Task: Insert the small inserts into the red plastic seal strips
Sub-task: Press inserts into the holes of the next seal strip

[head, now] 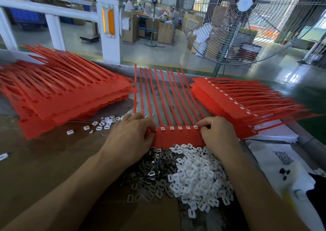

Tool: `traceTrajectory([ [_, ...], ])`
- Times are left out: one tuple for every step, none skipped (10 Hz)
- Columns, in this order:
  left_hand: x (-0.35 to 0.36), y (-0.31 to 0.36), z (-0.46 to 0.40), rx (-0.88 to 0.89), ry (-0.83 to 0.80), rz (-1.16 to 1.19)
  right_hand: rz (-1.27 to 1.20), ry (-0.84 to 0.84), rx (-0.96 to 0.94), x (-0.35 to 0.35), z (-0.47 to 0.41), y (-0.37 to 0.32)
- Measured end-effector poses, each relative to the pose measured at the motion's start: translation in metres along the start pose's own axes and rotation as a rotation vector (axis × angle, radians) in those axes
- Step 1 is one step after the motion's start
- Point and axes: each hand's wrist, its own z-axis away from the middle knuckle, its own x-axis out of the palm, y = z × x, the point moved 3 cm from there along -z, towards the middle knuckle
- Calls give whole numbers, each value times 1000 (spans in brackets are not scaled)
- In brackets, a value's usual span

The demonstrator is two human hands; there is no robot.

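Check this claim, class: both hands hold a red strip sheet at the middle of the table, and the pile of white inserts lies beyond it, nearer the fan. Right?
Wrong in one respect. Both hands, left and right, do hold the red strip sheet, but the head view shows the white inserts on the near side of it, between the forearms, not toward the fan.

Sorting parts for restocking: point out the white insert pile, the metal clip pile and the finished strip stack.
white insert pile (pixel 197 176), head view, pile middle
metal clip pile (pixel 150 169), head view, pile middle
finished strip stack (pixel 227 105), head view, top sheet's flat band
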Motion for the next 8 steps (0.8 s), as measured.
traceTrajectory([
  [0, 0, 0, 3, 0, 0, 48, -13, -29, -2, 2, -5],
  [0, 0, -1, 2, 0, 1, 153, -37, -79, -3, 4, -10],
  [1, 0, -1, 0, -1, 1, 306, -96, -114, -4, 6, -15],
  [0, 1, -1, -6, 0, -3, 441, -137, -121, -4, 6, -21],
  [0, 1, -1, -8, -7, -6, 521, -142, -133, -3, 7, -28],
  [-1, 0, 0, -1, 0, -3, 418, -145, -116, -8, 8, -26],
  [-1, 1, 0, -5, 1, 6, 395, -130, -130, -6, 14, -22],
  [0, 0, 0, -5, -6, 2, 324, -73, -129, -3, 14, -17],
])
